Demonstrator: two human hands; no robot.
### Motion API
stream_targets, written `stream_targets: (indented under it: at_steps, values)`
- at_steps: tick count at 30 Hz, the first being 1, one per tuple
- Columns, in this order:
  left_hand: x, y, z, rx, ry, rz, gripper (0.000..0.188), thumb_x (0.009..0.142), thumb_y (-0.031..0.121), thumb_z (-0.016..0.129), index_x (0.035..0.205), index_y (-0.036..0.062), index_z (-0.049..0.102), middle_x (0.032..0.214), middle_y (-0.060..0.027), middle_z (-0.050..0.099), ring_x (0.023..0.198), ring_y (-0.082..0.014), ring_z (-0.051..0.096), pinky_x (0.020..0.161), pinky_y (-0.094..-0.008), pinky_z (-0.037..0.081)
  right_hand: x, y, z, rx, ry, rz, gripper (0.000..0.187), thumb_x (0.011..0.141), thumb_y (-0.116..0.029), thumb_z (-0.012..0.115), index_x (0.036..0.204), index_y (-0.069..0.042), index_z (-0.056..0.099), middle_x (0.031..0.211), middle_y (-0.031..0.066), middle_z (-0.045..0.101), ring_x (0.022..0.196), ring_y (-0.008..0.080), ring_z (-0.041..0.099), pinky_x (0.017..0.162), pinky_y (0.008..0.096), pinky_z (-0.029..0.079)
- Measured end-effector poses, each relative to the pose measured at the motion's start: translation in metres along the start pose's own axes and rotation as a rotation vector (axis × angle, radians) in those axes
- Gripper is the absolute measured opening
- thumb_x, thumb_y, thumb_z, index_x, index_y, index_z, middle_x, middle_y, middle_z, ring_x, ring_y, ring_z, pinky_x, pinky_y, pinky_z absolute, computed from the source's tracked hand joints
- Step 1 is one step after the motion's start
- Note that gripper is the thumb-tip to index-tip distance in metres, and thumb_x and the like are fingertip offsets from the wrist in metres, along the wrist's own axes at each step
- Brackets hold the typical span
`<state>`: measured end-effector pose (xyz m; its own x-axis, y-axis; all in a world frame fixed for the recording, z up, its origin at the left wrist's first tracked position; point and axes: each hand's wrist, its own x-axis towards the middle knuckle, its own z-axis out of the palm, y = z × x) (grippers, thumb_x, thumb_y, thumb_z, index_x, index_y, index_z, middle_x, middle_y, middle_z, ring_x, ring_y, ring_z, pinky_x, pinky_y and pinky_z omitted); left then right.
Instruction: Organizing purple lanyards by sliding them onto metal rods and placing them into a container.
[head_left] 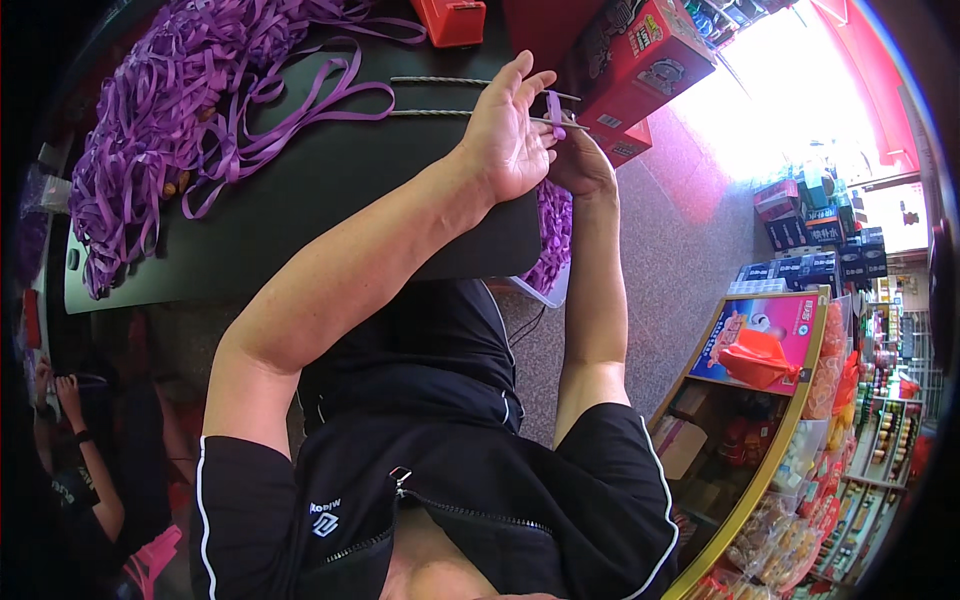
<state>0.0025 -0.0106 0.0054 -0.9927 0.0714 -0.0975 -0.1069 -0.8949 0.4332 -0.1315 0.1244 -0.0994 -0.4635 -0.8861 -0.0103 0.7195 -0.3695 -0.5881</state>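
Note:
Two thin twisted metal rods (430, 113) lie side by side across the dark tabletop, pointing right past its edge. A short band of purple ribbon (555, 112) bridges them close to their tips. My left hand (503, 140) is over the rods with its palm turned up, thumb and forefinger stretched apart and the lower fingers bent beside the ribbon. Just beyond the table's edge, my right hand (583, 163) pinches at the ribbon's lower end; its fingertips are partly hidden by the rod and my left fingers.
A tangled heap of purple ribbon (160, 130) covers the table's left side, with loops trailing toward the rods. Below the right edge sits a pale tub (548, 293) of purple pieces. Red boxes (640, 65) stand at upper right, a gold-edged display case (800, 400) at right.

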Motion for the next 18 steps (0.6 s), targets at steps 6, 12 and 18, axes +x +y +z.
stream_targets:
  at_steps: [6,12,18]
  values:
    - [0.0,0.0,-0.001,-0.009,-0.004,0.002,0.079,0.086,0.061,0.046,0.144,0.0139,0.022,0.145,-0.0365,-0.005,0.14,-0.0401,-0.006,0.111,-0.0458,-0.008,-0.002,-0.005,0.008,-0.054,0.066,0.017,0.027,0.092,-0.027,0.056,0.109,-0.006,0.058,0.099,0.0079,0.064,0.09,0.0189,0.06,0.083,0.0356,0.048]
    - [0.001,-0.001,0.0,-0.014,-0.01,-0.006,0.079,0.085,0.061,0.047,0.144,0.0137,0.022,0.145,-0.0365,-0.004,0.14,-0.0398,-0.006,0.111,-0.0456,-0.009,-0.009,-0.008,0.002,-0.109,0.217,-0.024,0.032,0.094,-0.035,0.049,0.111,-0.01,0.06,0.104,0.0087,0.064,0.092,0.0256,0.061,0.083,0.0474,0.047]
    - [0.002,-0.001,0.001,-0.03,-0.01,-0.019,0.079,0.085,0.06,0.047,0.143,0.0139,0.023,0.145,-0.0364,-0.003,0.14,-0.0391,-0.005,0.111,-0.0451,-0.01,-0.008,-0.007,0.006,-0.148,0.196,-0.035,0.035,0.093,-0.039,0.048,0.108,-0.01,0.062,0.101,0.0087,0.064,0.093,0.0255,0.061,0.082,0.0467,0.046]
